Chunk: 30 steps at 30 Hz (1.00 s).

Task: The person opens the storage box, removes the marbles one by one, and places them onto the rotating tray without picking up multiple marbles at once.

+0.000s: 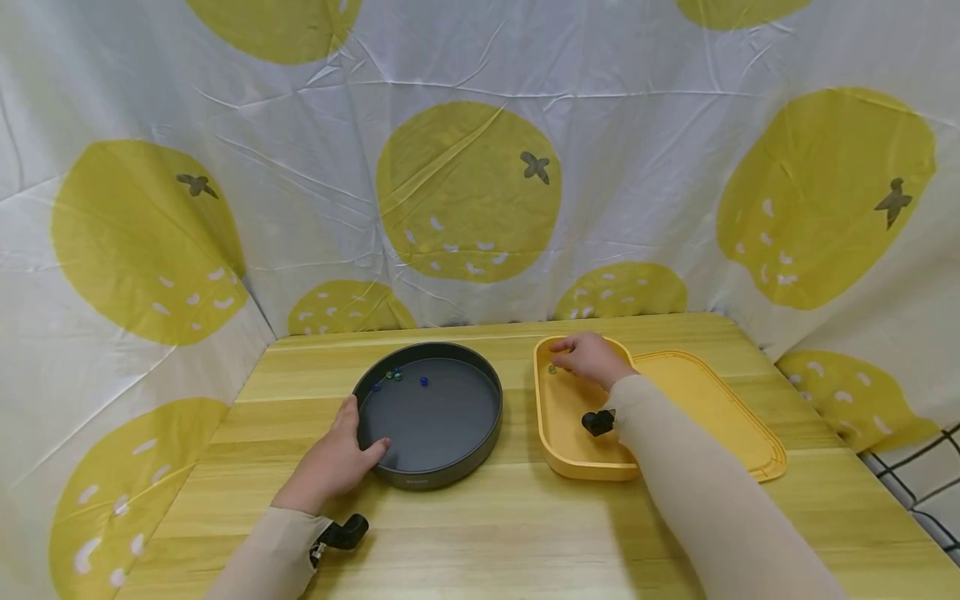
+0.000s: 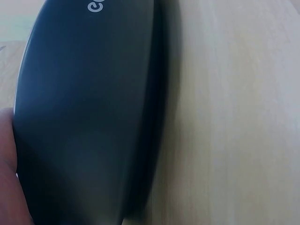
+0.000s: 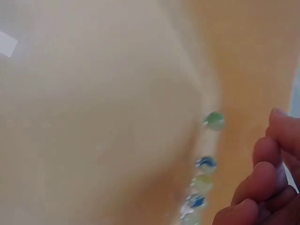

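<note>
A dark round pan (image 1: 431, 417) sits on the table's left part, with several small glass marbles (image 1: 423, 381) inside, mostly along its back left. My left hand (image 1: 330, 462) grips the pan's near-left rim, thumb over the edge and fingers against the outer wall. In the left wrist view the dark pan wall (image 2: 89, 93) fills much of the frame. My right hand (image 1: 592, 358) hovers inside a yellow tray (image 1: 562, 465), fingers loosely curled beside several marbles (image 3: 214, 121) lined up along its wall. Nothing shows between those fingers; the palm is partly hidden.
A flat yellow lid (image 1: 705, 400) lies right of the tray, which partly covers its left side. The wooden table (image 1: 480, 533) ends at the back against a white curtain (image 1: 637, 183) with yellow fruit prints. Bare wood separates pan and tray.
</note>
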Each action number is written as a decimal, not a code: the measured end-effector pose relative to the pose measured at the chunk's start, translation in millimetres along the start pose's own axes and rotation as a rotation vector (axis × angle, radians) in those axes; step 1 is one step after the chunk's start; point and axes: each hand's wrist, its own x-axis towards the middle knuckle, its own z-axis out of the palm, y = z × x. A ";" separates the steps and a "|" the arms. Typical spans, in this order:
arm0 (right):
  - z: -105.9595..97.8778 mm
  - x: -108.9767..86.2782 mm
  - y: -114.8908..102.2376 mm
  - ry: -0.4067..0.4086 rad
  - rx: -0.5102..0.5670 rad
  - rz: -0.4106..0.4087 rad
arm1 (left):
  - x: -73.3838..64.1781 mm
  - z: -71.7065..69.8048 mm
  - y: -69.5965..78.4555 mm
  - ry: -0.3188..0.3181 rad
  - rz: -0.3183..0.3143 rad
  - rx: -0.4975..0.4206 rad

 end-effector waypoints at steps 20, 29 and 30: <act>11.2 4.7 11.8 0.011 -0.263 -0.016 | -0.7 -0.7 0.2 -0.003 -0.001 0.004; 18.4 7.7 3.7 -0.010 -0.326 -0.058 | -1.8 0.0 2.1 -0.004 -0.007 0.004; 19.1 8.8 3.3 -0.013 -0.329 -0.065 | -1.8 0.0 2.2 -0.003 -0.008 0.004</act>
